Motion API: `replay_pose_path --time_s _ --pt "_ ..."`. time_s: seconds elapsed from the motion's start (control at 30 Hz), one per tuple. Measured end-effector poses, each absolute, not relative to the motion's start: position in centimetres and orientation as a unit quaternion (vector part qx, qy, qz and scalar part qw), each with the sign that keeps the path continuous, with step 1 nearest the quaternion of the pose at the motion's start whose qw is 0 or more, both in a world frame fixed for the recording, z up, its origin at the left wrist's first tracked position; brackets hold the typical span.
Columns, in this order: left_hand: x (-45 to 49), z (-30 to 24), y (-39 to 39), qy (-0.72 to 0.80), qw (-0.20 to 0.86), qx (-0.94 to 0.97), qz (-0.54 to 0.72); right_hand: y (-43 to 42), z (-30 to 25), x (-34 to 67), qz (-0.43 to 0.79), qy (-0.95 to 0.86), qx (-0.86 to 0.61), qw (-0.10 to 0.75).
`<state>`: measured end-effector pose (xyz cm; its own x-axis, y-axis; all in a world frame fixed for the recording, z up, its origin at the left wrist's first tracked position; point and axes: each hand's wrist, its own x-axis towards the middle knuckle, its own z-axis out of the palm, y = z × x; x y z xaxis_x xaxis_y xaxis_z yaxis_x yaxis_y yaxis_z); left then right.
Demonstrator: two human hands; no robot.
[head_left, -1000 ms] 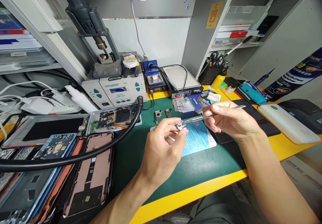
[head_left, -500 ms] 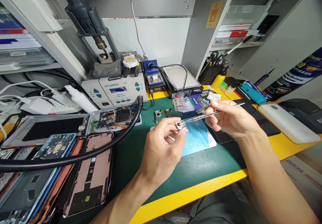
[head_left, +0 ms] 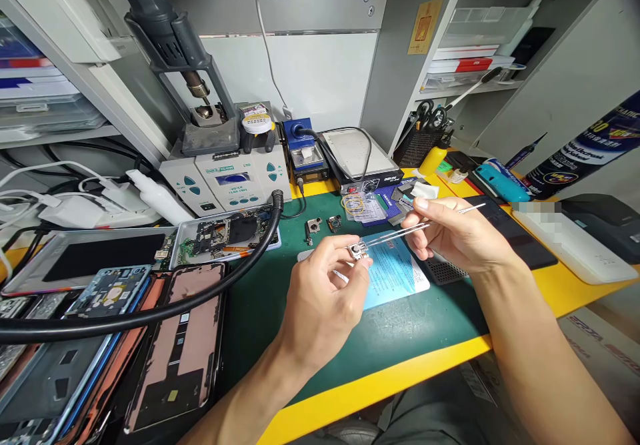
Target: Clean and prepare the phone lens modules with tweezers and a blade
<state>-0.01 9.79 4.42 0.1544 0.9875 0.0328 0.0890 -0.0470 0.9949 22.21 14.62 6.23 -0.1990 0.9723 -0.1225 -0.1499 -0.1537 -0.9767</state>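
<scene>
Between the thumb and fingers of my left hand (head_left: 325,291) is a small silvery module (head_left: 357,251) with a dark round centre, which looks like a phone camera module. My right hand (head_left: 445,228) pinches a pair of thin metal tweezers (head_left: 400,231), whose tips reach to the module's right edge; whether they touch it I cannot tell. Below the hands lies a light-blue printed card (head_left: 395,275) on the green mat (head_left: 390,345). Two more small camera-like parts, a silvery one (head_left: 313,227) and a darker one (head_left: 335,223), lie on the mat beyond my left hand.
A thick black hose (head_left: 200,308) arcs across the left side from the hot-air station (head_left: 240,181). Opened phones and a pink-lined back cover (head_left: 200,351) crowd the left. Behind stand a soldering unit (head_left: 305,148) and a flat heating plate (head_left: 357,151). A black phone (head_left: 525,245) lies at right.
The tweezer tips look more spread apart than before and have shifted slightly at the module. Both hands stay in nearly the same place.
</scene>
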Motion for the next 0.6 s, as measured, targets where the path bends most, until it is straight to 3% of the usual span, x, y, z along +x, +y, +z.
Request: replay_pose_path --time_s 0.6 --pt "0.03 4.41 9.69 0.48 0.488 0.58 0.441 14.74 5.95 22.26 0.62 -0.462 -0.436 0.46"
